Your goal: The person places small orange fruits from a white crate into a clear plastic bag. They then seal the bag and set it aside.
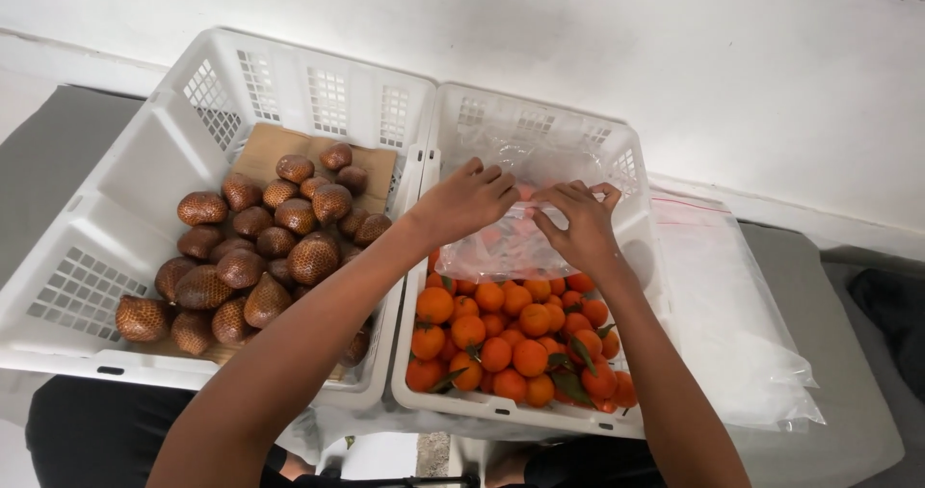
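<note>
Both hands, left [469, 197] and right [578, 220], seemingly pinch a clear plastic bag [506, 237] above small oranges [511, 339].

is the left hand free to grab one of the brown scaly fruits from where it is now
Probably not right away. The left hand is pinching the clear plastic bag together with the right hand over the oranges. The brown scaly fruits lie uncovered in the next crate, so the way is open once it lets go.
</note>
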